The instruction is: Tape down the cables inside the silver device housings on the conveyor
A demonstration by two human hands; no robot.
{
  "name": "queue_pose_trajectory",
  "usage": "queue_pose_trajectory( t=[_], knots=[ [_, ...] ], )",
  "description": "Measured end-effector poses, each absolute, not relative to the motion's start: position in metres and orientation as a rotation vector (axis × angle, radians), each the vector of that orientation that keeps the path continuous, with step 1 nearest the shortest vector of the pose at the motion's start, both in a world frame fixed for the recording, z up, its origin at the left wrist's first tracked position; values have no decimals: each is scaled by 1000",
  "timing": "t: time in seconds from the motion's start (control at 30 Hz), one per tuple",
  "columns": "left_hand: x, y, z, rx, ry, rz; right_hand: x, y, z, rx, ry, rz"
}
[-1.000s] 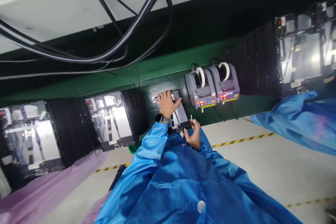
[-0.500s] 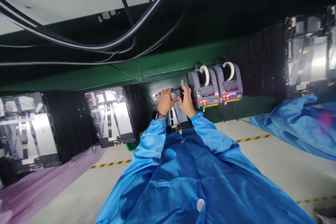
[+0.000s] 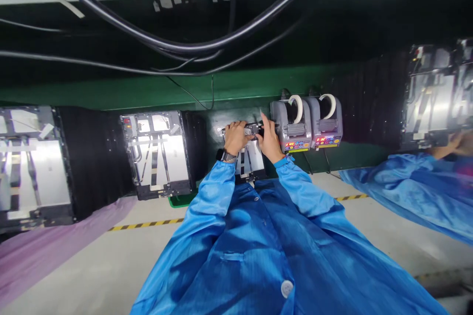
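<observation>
My left hand grips a small black module at the top end of a flat metal panel with black strips, a wristwatch showing on that wrist. My right hand sits close beside it, fingertips at the module. A thin white strip sticks up from those fingers and looks held by them. Much of the module is hidden by my fingers. Two grey tape dispensers stand just right of my right hand.
Similar panels lie on the green-edged bench to the left and right, separated by black mats. Thick black cables hang above. A co-worker's hand and blue sleeve show at right. Purple sheeting lies lower left.
My right hand has moved up from the panel's lower edge to the black module beside my left hand. The view has turned level, and a co-worker's hand has appeared at right.
</observation>
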State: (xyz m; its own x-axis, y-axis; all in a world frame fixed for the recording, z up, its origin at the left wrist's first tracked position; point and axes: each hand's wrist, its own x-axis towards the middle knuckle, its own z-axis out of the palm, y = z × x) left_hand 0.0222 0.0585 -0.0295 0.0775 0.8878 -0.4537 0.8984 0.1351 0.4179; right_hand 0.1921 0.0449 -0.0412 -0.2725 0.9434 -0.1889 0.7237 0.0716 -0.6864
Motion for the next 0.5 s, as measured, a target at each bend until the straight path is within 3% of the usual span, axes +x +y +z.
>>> queue_pose_trajectory(
  t=[0.5],
  knots=[
    [21, 70, -32, 1640, 1770, -83, 193, 47, -35, -1643, -1904, 885]
  ],
)
